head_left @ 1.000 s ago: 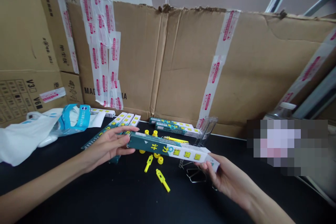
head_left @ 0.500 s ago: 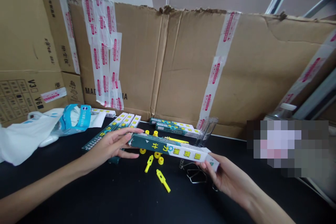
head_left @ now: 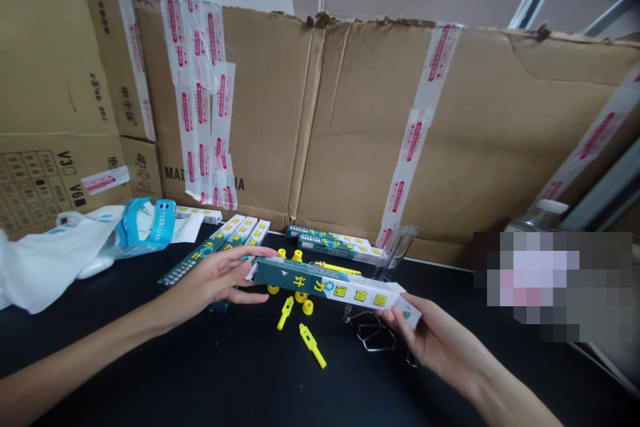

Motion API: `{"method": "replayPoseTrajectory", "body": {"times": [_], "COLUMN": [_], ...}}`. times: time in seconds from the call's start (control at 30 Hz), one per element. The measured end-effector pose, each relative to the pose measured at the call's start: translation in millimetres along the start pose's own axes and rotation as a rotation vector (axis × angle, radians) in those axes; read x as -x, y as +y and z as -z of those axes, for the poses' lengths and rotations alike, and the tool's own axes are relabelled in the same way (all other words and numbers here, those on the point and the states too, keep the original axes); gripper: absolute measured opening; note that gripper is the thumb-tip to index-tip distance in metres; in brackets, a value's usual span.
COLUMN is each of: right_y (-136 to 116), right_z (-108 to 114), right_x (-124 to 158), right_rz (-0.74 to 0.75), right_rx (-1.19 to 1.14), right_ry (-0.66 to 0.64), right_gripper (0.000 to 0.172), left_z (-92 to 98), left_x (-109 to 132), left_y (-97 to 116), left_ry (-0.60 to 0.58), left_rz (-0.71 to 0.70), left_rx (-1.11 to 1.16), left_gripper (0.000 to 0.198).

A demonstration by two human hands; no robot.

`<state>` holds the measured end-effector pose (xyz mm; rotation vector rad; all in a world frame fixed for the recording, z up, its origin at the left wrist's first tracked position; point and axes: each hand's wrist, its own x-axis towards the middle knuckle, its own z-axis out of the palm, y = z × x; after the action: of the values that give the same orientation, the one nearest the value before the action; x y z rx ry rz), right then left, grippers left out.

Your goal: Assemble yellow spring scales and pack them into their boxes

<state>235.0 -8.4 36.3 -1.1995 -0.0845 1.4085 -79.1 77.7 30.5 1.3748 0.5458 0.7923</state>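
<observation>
A long, narrow green-and-white cardboard box (head_left: pixel 320 283) with yellow characters is held level above the black table. Around its white right end my right hand (head_left: pixel 425 327) is closed, thumb on the near face. My left hand (head_left: pixel 223 280) is at the green left end, its index finger along the top edge and its thumb at the small end flap; the lower fingers are stretched out beneath. Below the box lie two yellow plastic rods with slotted ends (head_left: pixel 313 345) and several yellow ring caps (head_left: pixel 308 307). Bent metal wire hooks (head_left: pixel 375 337) lie near my right hand.
More such boxes lie behind left (head_left: pixel 200 257) and at the back (head_left: pixel 340 247). Clear plastic tubes (head_left: pixel 397 250) stand behind the held box. A plastic bag (head_left: pixel 60 253) is at left, a capped clear bottle (head_left: pixel 547 213) at right. Cardboard walls (head_left: pixel 260 113) close off the back and left.
The view has shifted slightly. Both hands keep their places at the two ends of the box, with hardly any movement.
</observation>
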Motion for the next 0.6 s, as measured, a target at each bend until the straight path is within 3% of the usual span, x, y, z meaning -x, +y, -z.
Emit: {"method": "replayPoseTrajectory", "body": {"times": [0.6], "right_y": [0.1], "right_z": [0.4], "right_x": [-0.6], "right_rz": [0.044], "right_rx": [0.0], "right_ry": [0.017], "right_gripper": [0.04], "left_z": [-4.5], "left_x": [5.6], "left_y": [3.9], "left_ry": [-0.028], "left_rz": [0.024], "left_rx": [0.039], "left_gripper": [0.038]}}
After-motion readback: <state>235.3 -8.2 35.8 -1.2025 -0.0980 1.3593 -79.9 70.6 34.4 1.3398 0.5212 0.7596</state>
